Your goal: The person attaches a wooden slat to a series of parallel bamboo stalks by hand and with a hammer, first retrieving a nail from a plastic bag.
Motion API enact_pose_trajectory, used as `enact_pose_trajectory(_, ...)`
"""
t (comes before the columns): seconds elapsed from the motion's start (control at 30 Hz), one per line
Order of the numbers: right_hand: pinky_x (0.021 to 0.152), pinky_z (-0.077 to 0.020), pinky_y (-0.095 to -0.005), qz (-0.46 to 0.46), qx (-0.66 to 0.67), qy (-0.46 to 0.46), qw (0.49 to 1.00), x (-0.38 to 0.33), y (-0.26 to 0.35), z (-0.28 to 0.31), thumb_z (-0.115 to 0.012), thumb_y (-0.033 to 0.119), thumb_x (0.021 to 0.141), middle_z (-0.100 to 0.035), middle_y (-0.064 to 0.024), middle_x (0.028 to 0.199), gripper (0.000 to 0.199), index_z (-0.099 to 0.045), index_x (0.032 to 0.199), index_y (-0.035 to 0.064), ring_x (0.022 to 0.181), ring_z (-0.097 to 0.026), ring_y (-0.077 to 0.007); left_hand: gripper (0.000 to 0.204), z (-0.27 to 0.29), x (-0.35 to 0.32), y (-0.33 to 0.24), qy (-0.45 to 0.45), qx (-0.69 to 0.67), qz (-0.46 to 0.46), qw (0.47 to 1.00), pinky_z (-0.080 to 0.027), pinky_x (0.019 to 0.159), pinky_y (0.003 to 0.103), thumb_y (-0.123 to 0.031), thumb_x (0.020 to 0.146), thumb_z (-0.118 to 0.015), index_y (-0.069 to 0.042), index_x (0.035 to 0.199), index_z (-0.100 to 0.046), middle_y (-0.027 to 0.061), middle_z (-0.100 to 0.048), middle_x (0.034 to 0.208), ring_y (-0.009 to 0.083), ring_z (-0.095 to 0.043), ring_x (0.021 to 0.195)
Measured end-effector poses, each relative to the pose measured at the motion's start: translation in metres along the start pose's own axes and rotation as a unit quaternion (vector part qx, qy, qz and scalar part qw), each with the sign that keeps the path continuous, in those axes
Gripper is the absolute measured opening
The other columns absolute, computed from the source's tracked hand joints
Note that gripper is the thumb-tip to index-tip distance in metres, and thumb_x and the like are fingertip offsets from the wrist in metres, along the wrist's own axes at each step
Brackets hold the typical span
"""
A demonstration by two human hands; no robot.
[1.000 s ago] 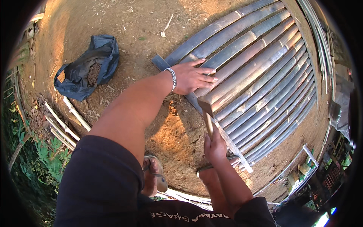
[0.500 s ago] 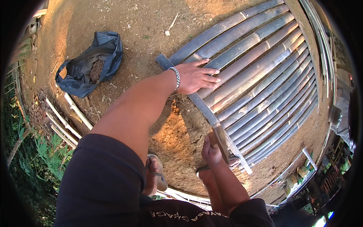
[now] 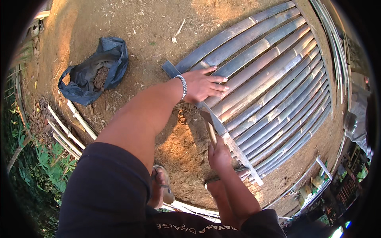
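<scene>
A panel of dark split bamboo slats (image 3: pixel 258 81) lies on the ground, its near ends over a flat crosspiece (image 3: pixel 238 150). My left hand (image 3: pixel 201 85) rests on the slats beside this crosspiece, fingers spread and palm down, a chain bracelet at the wrist. Lower down, my right hand (image 3: pixel 220 156) is closed round the handle of a wooden-handled tool (image 3: pixel 210 130). The tool's dark, flat head lies along the crosspiece, close below my left hand; whether it touches is unclear, and its exact kind cannot be made out.
An open black plastic bag (image 3: pixel 115 59) with brown bits inside sits on the soil at the left. Pale sticks (image 3: pixel 65 129) lie below it near green plants. Long bamboo strips (image 3: pixel 335 47) run along the far right. My sandalled foot (image 3: pixel 162 184) stands below the panel.
My right hand has moved up and slightly left along the crosspiece, and the tool's head now points toward my left hand. My left hand stays on the slats.
</scene>
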State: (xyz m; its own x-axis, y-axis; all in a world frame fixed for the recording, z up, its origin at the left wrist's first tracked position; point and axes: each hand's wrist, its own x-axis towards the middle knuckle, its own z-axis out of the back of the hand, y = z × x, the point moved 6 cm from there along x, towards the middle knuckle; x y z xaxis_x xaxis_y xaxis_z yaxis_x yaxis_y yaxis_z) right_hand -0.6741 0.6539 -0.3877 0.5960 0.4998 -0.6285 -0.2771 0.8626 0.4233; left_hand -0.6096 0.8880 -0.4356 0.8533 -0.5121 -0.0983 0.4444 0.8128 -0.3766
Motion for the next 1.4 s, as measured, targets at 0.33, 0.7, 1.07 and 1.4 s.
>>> enact_pose_trajectory(0.33,0.071,-0.0558,-0.0555,-0.047,-0.025,0.006,0.999,0.003,-0.013,-0.003,-0.059,0.021,0.098,-0.071,-0.0271,0.096,0.036,-0.052,0.13,0.0072,0.08,-0.069,-0.0483,0.05,0.003,-0.001,-0.004,0.01,-0.02,0.0,1.0,-0.009,0.13,0.053,-0.016,0.095,-0.055,-0.023,0.144,-0.057,-0.0101,-0.039,0.162,0.016,-0.023,0.155)
enact_pose_trajectory(0.7,0.078,-0.0565,-0.055,-0.028,-0.04,0.039,0.998,0.008,-0.001,0.004,-0.058,0.021,0.099,-0.07,-0.0318,0.092,0.038,-0.049,0.128,-0.0015,0.086,-0.069,-0.0493,0.048,0.009,-0.004,-0.001,-0.009,0.0,0.003,1.0,-0.01,0.13,0.052,-0.018,0.096,-0.053,-0.024,0.143,-0.057,-0.0108,-0.039,0.161,0.0155,-0.024,0.154)
enact_pose_trajectory(1.07,0.077,-0.0567,-0.0546,-0.02,-0.023,0.027,0.999,0.011,0.002,0.012,-0.058,0.022,0.099,-0.07,-0.031,0.091,0.037,-0.049,0.128,-0.0002,0.083,-0.07,-0.0473,0.051,0.005,-0.004,-0.001,-0.02,-0.022,0.001,1.0,-0.011,0.13,0.052,-0.02,0.096,-0.054,-0.023,0.147,-0.053,-0.0101,-0.039,0.161,0.0161,-0.024,0.154)
enact_pose_trajectory(1.4,0.074,-0.0551,-0.0578,0.002,0.024,-0.039,0.999,0.0,-0.008,0.017,-0.058,0.022,0.099,-0.069,-0.0304,0.088,0.037,-0.049,0.128,0.0021,0.08,-0.069,-0.0489,0.053,0.006,0.0,-0.001,-0.032,-0.039,0.027,0.998,-0.009,0.13,0.051,-0.016,0.095,-0.056,-0.021,0.148,-0.052,-0.0097,-0.038,0.162,0.0153,-0.023,0.155)
